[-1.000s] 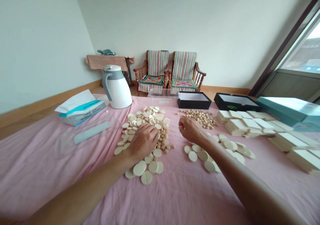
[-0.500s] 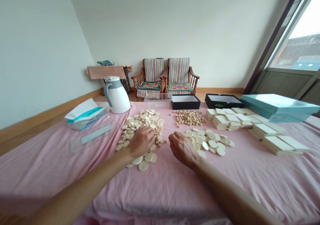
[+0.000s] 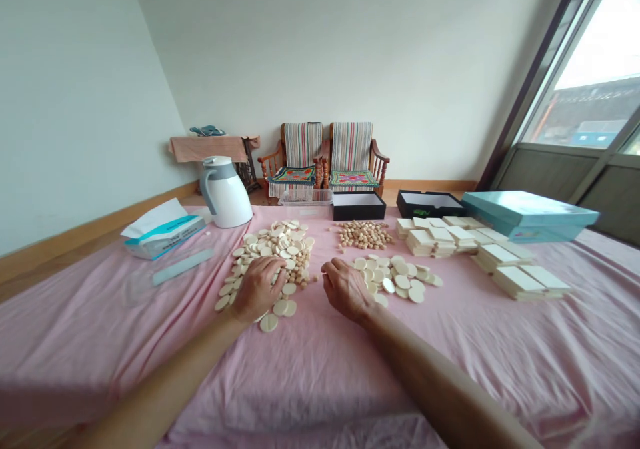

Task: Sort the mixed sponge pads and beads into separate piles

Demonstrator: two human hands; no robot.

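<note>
My left hand [image 3: 259,289] rests over a mixed pile of pale round wooden discs [image 3: 285,236]. Its fingers are bent down into the pile, and their tips are hidden. Small wooden beads [image 3: 301,269] lie along the right side of that pile, just beyond these fingers. Across a narrow strip of cloth, my right hand [image 3: 346,289] has its fingers curled together in a pinch; whatever is in them is too small to make out. Against its right side lies a second group of discs [image 3: 403,280]. One loose bead [image 3: 315,278] sits between the hands.
Behind are a separate bead heap [image 3: 364,234], two black trays [image 3: 359,208], a clear plastic box [image 3: 305,198] and a light blue box [image 3: 530,216]. Stacked rectangular wooden pieces [image 3: 530,282] stand right. A white jug [image 3: 227,196] and tissue pack [image 3: 165,229] stand left.
The whole view has shifted slightly, so things appear further left. My left hand has drawn back a little over the disc pile. My right hand keeps its pinch beside the second disc group.
</note>
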